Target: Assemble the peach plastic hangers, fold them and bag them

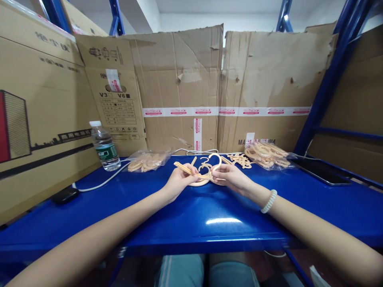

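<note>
Over the blue tabletop (179, 219), my left hand (179, 182) is closed on a beige plastic hanger arm (181, 167) that slants up to the left. My right hand (233, 178) pinches the same hanger near the base of its curved hook (220, 160). The join between arm and hook is partly hidden by my fingers. Just behind and below my hands lie more beige hanger parts (204, 160), including a curved piece (199, 183). Some small beige pieces (241, 159) are piled to the right of them.
At the back stand a bag of beige parts (146, 161) on the left and another bag (266, 154) on the right. A water bottle (105, 149), a black device (65, 195) with a white cable, and a dark tablet (321, 171) flank them. Cardboard sheets (179, 87) wall the back.
</note>
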The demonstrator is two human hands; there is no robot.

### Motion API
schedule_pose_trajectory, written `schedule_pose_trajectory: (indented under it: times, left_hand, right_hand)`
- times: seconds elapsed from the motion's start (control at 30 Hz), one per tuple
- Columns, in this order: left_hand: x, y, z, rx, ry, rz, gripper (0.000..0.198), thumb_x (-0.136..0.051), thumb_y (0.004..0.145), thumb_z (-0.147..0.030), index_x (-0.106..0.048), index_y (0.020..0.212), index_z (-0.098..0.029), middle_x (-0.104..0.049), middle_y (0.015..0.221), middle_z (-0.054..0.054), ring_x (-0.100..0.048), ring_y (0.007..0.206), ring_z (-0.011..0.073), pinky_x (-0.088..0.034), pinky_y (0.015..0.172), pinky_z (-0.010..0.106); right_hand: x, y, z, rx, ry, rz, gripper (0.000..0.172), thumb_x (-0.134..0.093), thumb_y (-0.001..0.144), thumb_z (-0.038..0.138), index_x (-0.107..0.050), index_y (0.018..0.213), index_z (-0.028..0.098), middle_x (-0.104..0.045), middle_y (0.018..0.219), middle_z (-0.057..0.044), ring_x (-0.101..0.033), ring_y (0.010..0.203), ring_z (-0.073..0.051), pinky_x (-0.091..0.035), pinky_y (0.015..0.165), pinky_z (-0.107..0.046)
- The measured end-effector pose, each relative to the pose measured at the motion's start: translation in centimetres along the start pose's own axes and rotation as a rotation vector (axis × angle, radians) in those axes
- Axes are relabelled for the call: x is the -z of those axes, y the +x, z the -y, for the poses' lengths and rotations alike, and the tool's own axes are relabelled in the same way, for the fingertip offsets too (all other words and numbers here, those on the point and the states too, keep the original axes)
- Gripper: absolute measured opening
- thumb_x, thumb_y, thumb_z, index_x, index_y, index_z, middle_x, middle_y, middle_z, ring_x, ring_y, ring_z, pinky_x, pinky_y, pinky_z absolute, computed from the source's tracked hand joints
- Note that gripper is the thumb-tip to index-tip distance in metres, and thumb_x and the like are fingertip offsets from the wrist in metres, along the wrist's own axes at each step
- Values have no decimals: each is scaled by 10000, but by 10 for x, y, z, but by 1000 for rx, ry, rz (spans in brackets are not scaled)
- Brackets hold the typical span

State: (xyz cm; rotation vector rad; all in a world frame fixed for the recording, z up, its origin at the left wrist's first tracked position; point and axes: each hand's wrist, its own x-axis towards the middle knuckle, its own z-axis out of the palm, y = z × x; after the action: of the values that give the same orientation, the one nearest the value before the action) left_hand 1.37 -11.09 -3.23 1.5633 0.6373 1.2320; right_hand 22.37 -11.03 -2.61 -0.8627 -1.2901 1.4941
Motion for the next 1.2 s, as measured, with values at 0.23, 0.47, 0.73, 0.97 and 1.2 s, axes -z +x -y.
schedule_pose_trajectory:
  times: [0.23,0.47,0.73,0.97,1.2]
  left_hand:
    - [1,0,1,-43,54,7,227,-755,675,-219,-536,703,-165,-596,788,-12,-626,802,156,-492,792,319]
    - [0,0,-4,-105,101,52,197,-740,690,-226,-564,631,-158,-598,772,13,-613,818,168,-493,826,334]
    - [-1,-2,0,-157,194,80,233,-763,704,-264,-586,603,-152,-597,781,30,-598,795,170,-486,819,341]
    - [-4,-3,-1,-152,244,79,274,-799,675,-302,-614,554,-140,-606,769,40,-582,753,157,-473,794,316]
    - [-7,-5,-4,-32,166,-3,243,-812,633,-276,-612,685,-147,-594,702,-11,-592,682,137,-489,677,262]
  right_hand:
    - [-2,-3,2,-75,-9,99,213,-815,705,257,-663,804,146,-711,824,-57,-693,830,-161,-571,759,-258]
    - [-5,-4,3,-86,-6,120,150,-757,768,201,-623,798,139,-716,752,-66,-709,716,-138,-586,710,-221]
    - [-5,0,-8,-22,-50,47,175,-782,709,152,-608,722,148,-692,680,-34,-689,618,-122,-570,614,-197]
    - [-6,4,-19,90,-122,-3,213,-777,658,193,-572,705,165,-649,595,12,-642,539,-119,-511,552,-229]
    - [-8,2,-17,176,-172,11,246,-778,643,288,-570,713,176,-622,614,31,-572,526,-102,-459,550,-246]
